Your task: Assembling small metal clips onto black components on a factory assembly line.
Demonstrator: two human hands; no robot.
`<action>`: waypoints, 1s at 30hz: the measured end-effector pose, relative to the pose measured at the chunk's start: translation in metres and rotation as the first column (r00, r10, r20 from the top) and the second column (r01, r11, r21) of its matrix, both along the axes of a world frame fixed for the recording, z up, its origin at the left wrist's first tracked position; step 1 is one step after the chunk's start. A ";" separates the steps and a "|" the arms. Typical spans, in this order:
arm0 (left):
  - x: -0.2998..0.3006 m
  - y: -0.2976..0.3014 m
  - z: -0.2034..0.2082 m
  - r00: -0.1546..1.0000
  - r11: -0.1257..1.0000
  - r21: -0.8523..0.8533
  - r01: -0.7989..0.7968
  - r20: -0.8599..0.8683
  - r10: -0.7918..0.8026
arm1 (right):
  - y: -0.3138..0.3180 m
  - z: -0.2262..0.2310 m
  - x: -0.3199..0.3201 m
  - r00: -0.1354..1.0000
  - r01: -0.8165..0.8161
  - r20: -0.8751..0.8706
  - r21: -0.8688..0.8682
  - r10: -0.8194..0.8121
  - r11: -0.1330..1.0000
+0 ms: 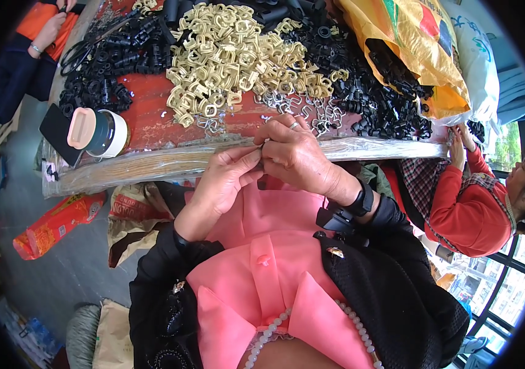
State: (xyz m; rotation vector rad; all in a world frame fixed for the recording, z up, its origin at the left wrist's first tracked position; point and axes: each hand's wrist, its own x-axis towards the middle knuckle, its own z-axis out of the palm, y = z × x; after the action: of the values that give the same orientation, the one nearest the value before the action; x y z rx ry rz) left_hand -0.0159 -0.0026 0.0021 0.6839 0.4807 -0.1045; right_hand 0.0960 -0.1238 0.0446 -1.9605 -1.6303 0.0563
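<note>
Left hand (pixel 222 178) and right hand (pixel 296 154) pinch one small metal clip (pixel 261 146) together; best kept steady, beige clips (pixel 225 55) piled at twelve o'clock.

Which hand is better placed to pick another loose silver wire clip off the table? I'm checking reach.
Probably the right hand: it lies at the table edge right beside the loose silver wire clips, while the left hand sits lower, farther from them. Both pinch a small part together.
</note>
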 end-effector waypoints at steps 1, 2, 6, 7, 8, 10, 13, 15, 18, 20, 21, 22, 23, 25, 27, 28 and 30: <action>0.000 0.000 0.000 1.000 1.000 -0.001 0.000 0.000 0.000 | 0.000 0.000 0.000 1.000 -0.001 0.010 0.005 0.001 1.000; 0.000 0.001 0.001 1.000 1.000 -0.012 -0.001 0.002 0.002 | 0.000 0.000 0.000 1.000 -0.001 0.020 0.010 0.001 1.000; 0.001 0.004 0.001 1.000 0.999 -0.046 -0.015 0.008 0.016 | 0.002 -0.002 0.000 0.999 0.011 0.030 0.044 -0.012 0.999; 0.000 0.004 0.000 1.000 0.998 -0.060 -0.027 0.010 0.028 | 0.002 -0.003 0.000 0.999 0.011 0.031 0.046 -0.013 0.999; 0.000 0.004 0.000 0.999 0.997 -0.074 -0.039 0.011 0.040 | 0.002 -0.005 0.000 1.000 0.018 0.008 0.065 -0.018 0.998; 0.000 0.003 -0.003 0.999 0.996 -0.072 -0.047 0.012 0.048 | 0.002 -0.007 0.000 0.999 0.031 -0.038 0.101 -0.027 0.994; -0.001 0.002 -0.004 0.998 0.995 -0.072 -0.062 0.010 0.063 | 0.001 -0.007 0.001 0.996 0.028 -0.084 0.066 -0.022 0.997; -0.001 0.000 -0.002 0.998 0.997 -0.044 -0.060 -0.003 0.060 | 0.001 -0.006 0.001 0.994 0.026 -0.108 0.047 -0.021 0.999; -0.001 0.000 0.000 0.999 0.998 -0.033 -0.052 -0.006 0.052 | 0.001 -0.003 0.003 0.996 0.025 -0.089 -0.008 -0.025 1.000; 0.000 0.001 0.000 0.999 0.998 -0.039 -0.039 0.003 0.039 | 0.002 -0.002 0.003 0.995 0.023 -0.095 -0.018 -0.025 1.000; 0.000 0.001 0.000 0.999 0.998 -0.040 -0.039 0.002 0.039 | 0.002 -0.001 0.004 0.995 0.021 -0.099 -0.028 -0.024 0.999; 0.001 0.002 0.000 0.999 0.998 -0.044 -0.041 -0.002 0.041 | 0.002 -0.001 0.004 0.994 0.020 -0.103 -0.037 -0.024 0.999; 0.001 0.003 0.000 0.999 0.998 -0.048 -0.043 -0.006 0.042 | 0.002 -0.002 0.004 0.994 0.020 -0.104 -0.038 -0.024 0.999; 0.001 0.004 -0.001 0.999 0.998 -0.051 -0.046 -0.010 0.045 | 0.002 -0.004 0.006 0.992 0.008 -0.127 0.014 -0.006 1.000; 0.000 0.006 -0.005 0.999 0.993 -0.113 -0.040 0.025 0.043 | 0.003 -0.004 0.007 0.990 -0.001 -0.139 0.041 0.006 0.999; 0.000 0.007 -0.006 0.998 0.989 -0.143 -0.037 0.044 0.043 | 0.001 -0.002 0.007 0.982 0.009 -0.188 0.108 0.011 0.994; 0.000 0.009 -0.003 0.998 0.987 -0.158 -0.012 0.064 0.023 | -0.003 0.001 0.009 0.959 0.040 -0.282 0.239 0.030 0.970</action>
State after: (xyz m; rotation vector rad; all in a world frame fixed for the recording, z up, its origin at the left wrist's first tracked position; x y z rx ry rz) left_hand -0.0155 0.0060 -0.0010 0.5263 0.4103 -0.1019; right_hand 0.1050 -0.1267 0.0459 -1.6840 -1.3756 0.1247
